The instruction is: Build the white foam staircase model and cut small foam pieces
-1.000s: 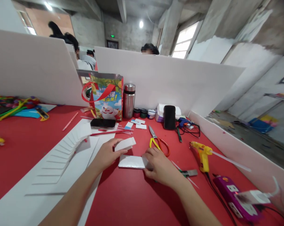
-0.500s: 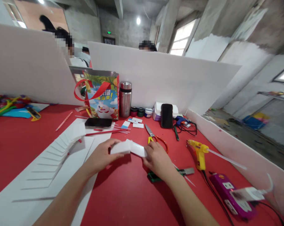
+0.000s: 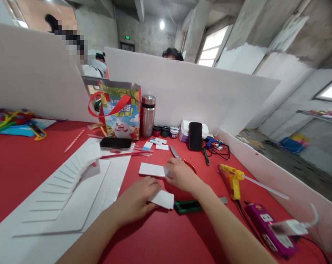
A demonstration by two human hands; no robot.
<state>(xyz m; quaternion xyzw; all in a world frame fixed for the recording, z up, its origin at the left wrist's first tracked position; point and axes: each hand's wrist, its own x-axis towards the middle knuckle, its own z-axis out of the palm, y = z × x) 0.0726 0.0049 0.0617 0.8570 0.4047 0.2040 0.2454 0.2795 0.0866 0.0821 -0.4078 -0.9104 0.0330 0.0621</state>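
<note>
You work in moderate, even light: a ceiling lamp [image 3: 162, 25] glares, and the window [image 3: 214, 46] burns out white. Soft shadows fall beneath your arms [image 3: 218, 216] on the red table [image 3: 155, 245]. Wide-angle stretch slants the right-hand wall [image 3: 288, 64]; the white plug [image 3: 289, 227] blurs, and pixelation masks background heads [image 3: 72, 40].

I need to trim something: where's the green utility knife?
Right of centre in the head view, the green utility knife lies partly hidden by the right forearm, beside the white piece in the left hand.

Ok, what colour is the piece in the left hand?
White: the piece in the left hand; best seen in the head view.
</note>
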